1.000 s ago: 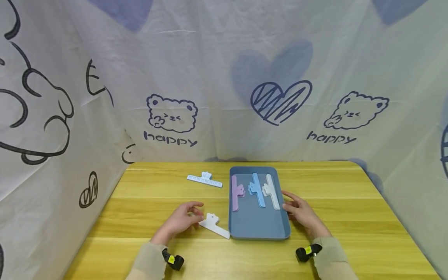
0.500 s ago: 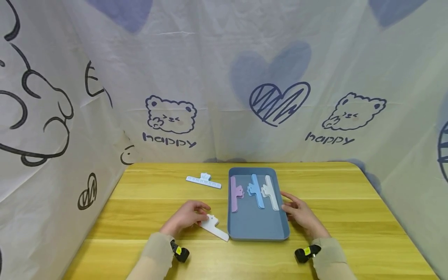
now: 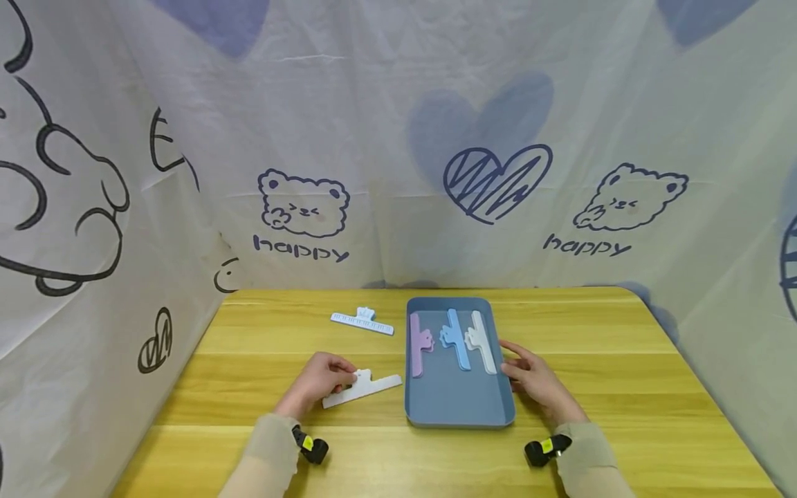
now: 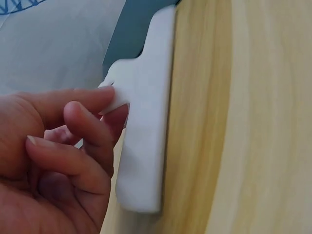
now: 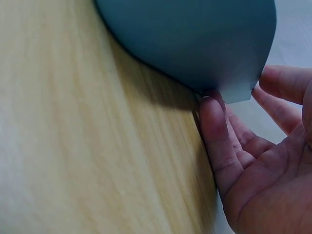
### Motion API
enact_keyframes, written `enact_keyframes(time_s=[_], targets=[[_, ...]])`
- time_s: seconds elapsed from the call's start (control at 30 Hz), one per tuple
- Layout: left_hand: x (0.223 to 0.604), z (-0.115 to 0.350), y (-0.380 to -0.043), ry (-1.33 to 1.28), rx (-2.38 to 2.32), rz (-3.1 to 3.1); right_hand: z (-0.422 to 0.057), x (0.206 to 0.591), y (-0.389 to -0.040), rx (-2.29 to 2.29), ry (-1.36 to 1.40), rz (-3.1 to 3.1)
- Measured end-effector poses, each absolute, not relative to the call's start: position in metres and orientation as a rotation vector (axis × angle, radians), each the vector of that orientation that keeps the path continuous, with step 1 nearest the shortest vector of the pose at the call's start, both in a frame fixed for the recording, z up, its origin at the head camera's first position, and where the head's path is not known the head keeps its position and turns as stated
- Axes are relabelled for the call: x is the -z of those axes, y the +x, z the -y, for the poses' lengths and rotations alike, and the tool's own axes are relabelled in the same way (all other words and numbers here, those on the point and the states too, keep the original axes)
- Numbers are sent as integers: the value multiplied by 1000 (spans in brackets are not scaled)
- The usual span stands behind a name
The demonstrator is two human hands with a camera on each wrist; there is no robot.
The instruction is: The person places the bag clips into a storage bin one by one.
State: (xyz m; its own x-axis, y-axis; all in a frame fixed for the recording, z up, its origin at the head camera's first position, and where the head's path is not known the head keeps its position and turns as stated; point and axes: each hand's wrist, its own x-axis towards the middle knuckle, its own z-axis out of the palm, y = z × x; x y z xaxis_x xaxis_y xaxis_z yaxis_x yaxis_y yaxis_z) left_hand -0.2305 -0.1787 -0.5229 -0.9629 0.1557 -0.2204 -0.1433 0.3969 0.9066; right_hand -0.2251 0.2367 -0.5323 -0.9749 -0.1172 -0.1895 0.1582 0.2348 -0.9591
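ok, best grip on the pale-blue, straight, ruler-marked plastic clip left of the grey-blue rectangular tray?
Probably its scalloped tab, pinched from above across its left and right sides. It juts mid-length from the clip's far edge, both sides free; the bar looks low and flat on the yellow wooden table.

In the left wrist view, the left grip [image 4: 58,161], a bare hand, is cut off by the left and bottom edges, and one fingertip hides part of the scalloped tab on the long white clip [image 4: 146,107], whose near end is blurred. In the right wrist view, the top edge cuts off the blue-grey rectangular tray [image 5: 195,39], and the right edge cuts off the bare right grip [image 5: 265,165]. The marks on the pale blue ruler-like clip [image 3: 363,323] are too small to read in the head view.
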Motion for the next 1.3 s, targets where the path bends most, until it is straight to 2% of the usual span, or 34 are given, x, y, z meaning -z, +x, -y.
enact_keyframes(time_s=[0.37, 0.8, 1.3], targets=[[526, 180, -230, -158, -1675, -2374, -237, 532, -225, 1808, 38, -2287], [526, 181, -226, 11, -1567, -2330, -236, 531, -224, 1793, 45, -2296], [523, 181, -224, -57, -1674, -2322, -236, 530, -224, 1799, 54, -2292]])
